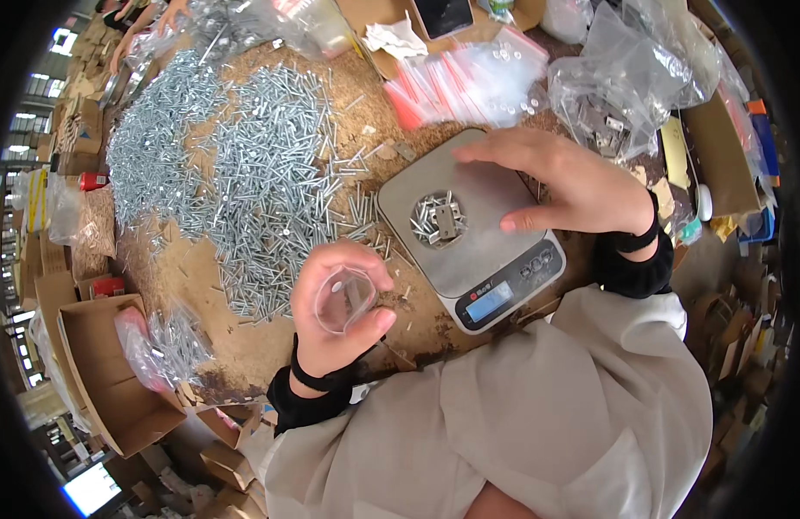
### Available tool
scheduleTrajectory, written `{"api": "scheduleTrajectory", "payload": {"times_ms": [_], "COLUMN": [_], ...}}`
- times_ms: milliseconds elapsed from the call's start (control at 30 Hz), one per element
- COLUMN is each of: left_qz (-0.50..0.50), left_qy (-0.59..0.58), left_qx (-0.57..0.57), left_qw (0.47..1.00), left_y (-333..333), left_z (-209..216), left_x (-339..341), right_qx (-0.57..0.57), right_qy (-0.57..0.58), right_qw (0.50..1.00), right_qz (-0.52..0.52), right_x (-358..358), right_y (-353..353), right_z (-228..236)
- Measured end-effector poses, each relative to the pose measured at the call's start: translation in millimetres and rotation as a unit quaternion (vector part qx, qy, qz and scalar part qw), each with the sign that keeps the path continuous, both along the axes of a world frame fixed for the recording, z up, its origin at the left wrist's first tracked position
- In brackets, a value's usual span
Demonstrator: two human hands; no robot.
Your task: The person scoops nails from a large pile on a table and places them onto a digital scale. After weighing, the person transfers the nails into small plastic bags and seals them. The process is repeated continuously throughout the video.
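My left hand [320, 348] is wrapped round a small transparent plastic cup [344, 299] near the table's front edge. Inside that cup a small flat piece seems to lie, too faint to name. On the steel platform of a digital kitchen scale [502, 264] stands a second round transparent cup [438, 219], holding several screws and a small grey metal plate with holes. My right hand [577, 180] is over the right part of the platform, thumb and fingers spread around empty space to the right of this cup. The scale's blue display is lit.
A large heap of silver screws [274, 190] spreads over the table's left half. Zip bags with red edges [469, 82] lie beyond the scale; a plastic bag of metal parts [620, 86] is at far right. An open cardboard box [114, 372] stands left. Another person's hand [173, 16] shows far left.
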State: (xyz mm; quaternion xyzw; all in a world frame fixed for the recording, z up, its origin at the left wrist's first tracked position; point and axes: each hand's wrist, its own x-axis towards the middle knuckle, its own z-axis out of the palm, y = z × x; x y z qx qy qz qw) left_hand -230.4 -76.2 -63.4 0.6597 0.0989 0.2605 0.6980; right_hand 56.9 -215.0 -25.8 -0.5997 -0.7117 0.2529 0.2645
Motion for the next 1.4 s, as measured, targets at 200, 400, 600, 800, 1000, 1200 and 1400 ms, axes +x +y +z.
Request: {"api": "scheduleTrajectory", "payload": {"times_ms": [200,400,600,800,1000,1200,1400], "left_qz": [-0.007,0.010,0.002,0.009,0.062,0.099,0.019], "left_qy": [-0.026,-0.039,-0.043,-0.012,0.107,0.155,0.167], "left_qx": [0.001,-0.014,-0.005,0.006,0.069,0.198,0.024], "left_qw": [1.000,0.999,0.999,1.000,0.990,0.963,0.986], "left_y": [-0.4,-1.0,-1.3,-4.2,-22.9,-32.1,-49.1], "left_z": [-2.7,-4.5,-5.5,-3.9,11.8,4.4,7.4], "left_x": [1.8,3.4,4.9,7.6,19.9,46.8,64.4], "right_qx": [0.057,0.056,0.128,0.124,0.111,0.229,0.262], "right_qy": [-0.001,0.021,-0.074,-0.111,-0.082,0.009,0.067], "right_qw": [0.998,0.997,0.989,0.986,0.990,0.971,0.963], "right_qz": [0.031,0.052,0.015,0.011,0.027,-0.068,-0.018], "right_x": [-5.2,-6.3,-28.3,-37.9,-24.7,-21.1,-33.5], "right_y": [0.0,-2.2,0.9,3.4,8.6,10.4,-2.9], "right_z": [-6.9,-7.4,-20.5,-31.8,-26.3,-25.0,-1.5]}}
